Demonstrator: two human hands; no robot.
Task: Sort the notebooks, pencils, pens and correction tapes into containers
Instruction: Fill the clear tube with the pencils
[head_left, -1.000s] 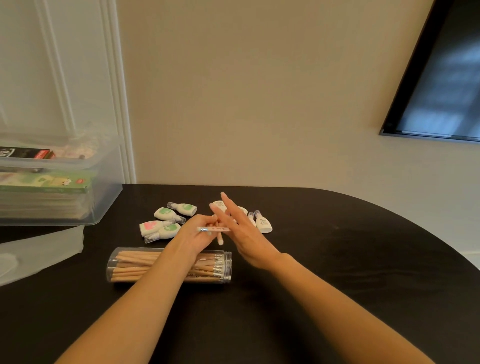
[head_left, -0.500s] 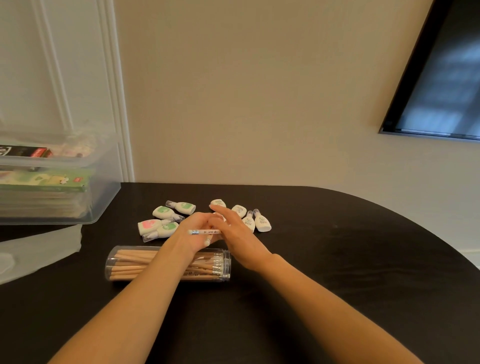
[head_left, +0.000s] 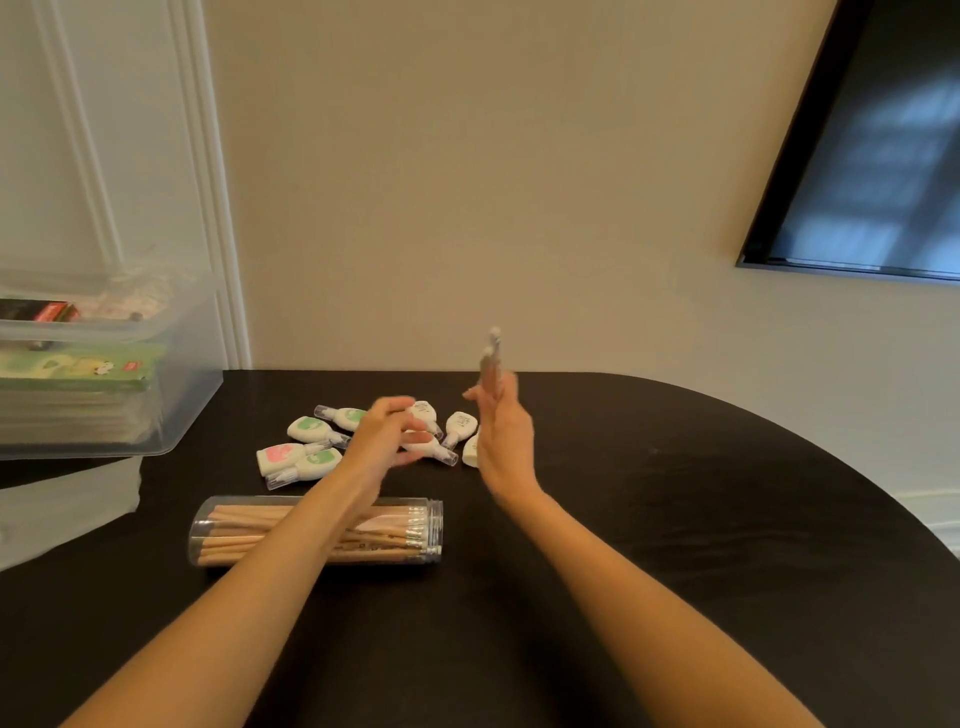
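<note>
— Two hands over one black desk; what is the biggest thing on it?

— Biggest is the clear plastic bin, well off to the left of the left hand, at the desk's edge. Notebooks lie stacked inside it, a green cover on top, and a shallow tray with some small packets sits on the bin's rim.

— And nearer the hands?

— A clear tube lies on its side under the left forearm, on the near side of that hand. It is full of wooden pencils, their eraser ends toward the tube's right end.

— The correction tapes?

— Correction tapes are scattered on the desk just beyond and around the left hand, some green-labelled, one pink, several white. One white one lies just left of the right hand, partly hidden by it.

— What are the hands doing?

— The left hand hovers over the tapes with fingers loosely curled; it is blurred, and I cannot tell whether it grips anything. The right hand is raised, edge-on, its fingers closed around pens held upright, their tips rising above the fingertips. The pens are blurred; there seem to be two.
</note>
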